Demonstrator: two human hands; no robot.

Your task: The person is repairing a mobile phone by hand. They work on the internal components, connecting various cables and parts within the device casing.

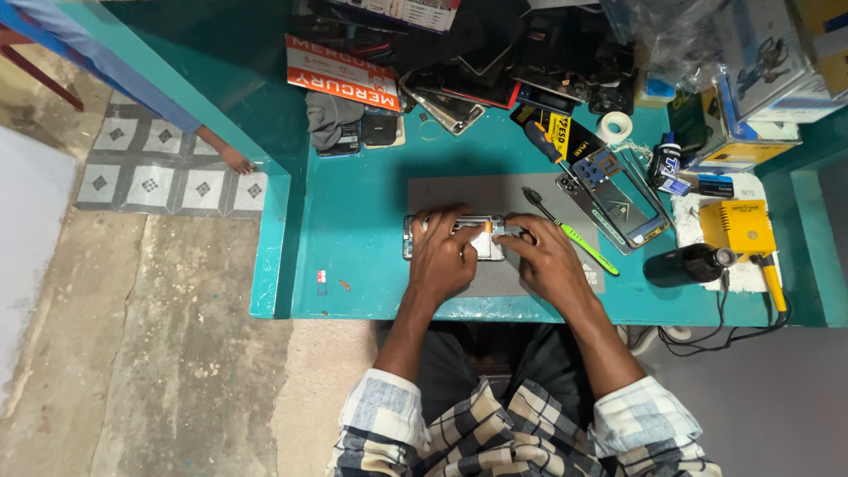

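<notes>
Both my hands, left hand (442,256) and right hand (545,258), grip the opened phone (459,237) on the grey mat (495,190); green-handled brush (570,230) just right of phone.

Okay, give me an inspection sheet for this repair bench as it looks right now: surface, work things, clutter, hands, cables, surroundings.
Surface: teal bench with a grey mat under the work.
Work things: opened phone lies flat on the mat; green-handled tool beside it, to the right.
Clutter: pile of phones and parts at the back; tape roll; phone frame; yellow device; black cylinder.
Hands: left hand and right hand both rest on the phone, fingers pressing its middle.
Cables: black cable hangs off the front right edge.
Surroundings: concrete floor; patterned tiles; another person's hand at the bench's left wall.
</notes>
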